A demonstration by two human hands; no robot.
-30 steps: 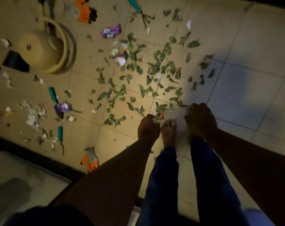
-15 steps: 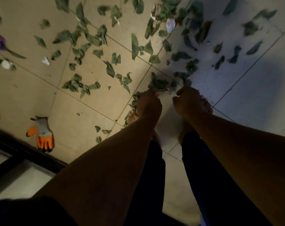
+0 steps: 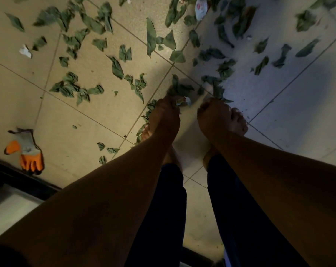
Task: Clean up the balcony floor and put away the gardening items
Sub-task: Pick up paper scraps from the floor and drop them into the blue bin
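Glove [image 3: 27, 151] first, far left of the frame by the dark door track: orange and grey, lying flat on the tile, well apart from both my hands. Soft, limp, light; I'd pinch it at the cuff.

Paper scrap [image 3: 25, 51] in the upper left, white, alone among the litter.

Leaves [image 3: 117, 67] spread from upper left across the top to upper right, thickest through the centre. Green, curled, thin. They weigh nothing and look dry, so I judge they crumble if squeezed and scatter under any quick sweep. Best handling is raking them into a pile with cupped palms, then scooping from underneath, not picking them singly.

Left hand [image 3: 164, 116] sits centre frame, low to the floor, fingers curled in around a small bunch of leaves with a pale scrap at the tips. A few leaves lie just beside it on the left.

Right hand [image 3: 214, 117] is just to its right, fist-like, fingers curled under. Cannot tell if it holds anything; palm faces away. A bare foot shows just behind it.

Wrapper [image 3: 200, 5] at the top edge right of centre, white with a red mark, stiffer than the leaves, easy single pinch.

Tile floor [image 3: 298, 112] on the right is shadowed and bluish, with fewer leaves.
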